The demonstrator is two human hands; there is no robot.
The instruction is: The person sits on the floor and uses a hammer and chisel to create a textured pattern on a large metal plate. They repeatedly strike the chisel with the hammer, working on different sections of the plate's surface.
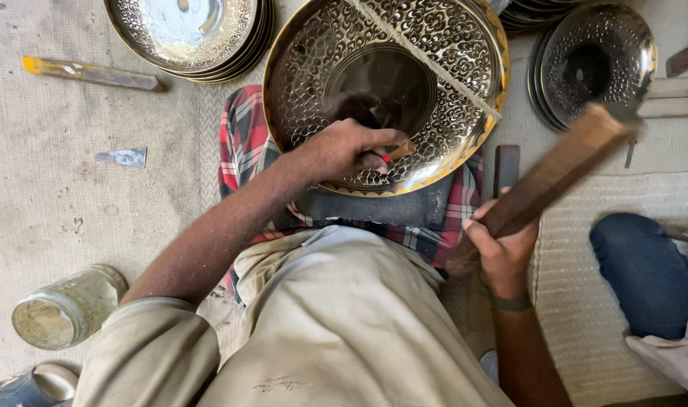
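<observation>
A large engraved brass plate rests tilted on a dark pad over a red checked cloth. My left hand lies on the plate's lower rim and pinches a small punch tool against the metal. My right hand grips the handle of a wooden mallet, raised to the right of the plate and blurred at its head. A cord runs diagonally across the plate's face.
Stacks of similar engraved plates sit at top left and top right. A flat yellow-tipped tool and a metal scrap lie on the floor at left. A glass jar lies at lower left. Another person's knee is at right.
</observation>
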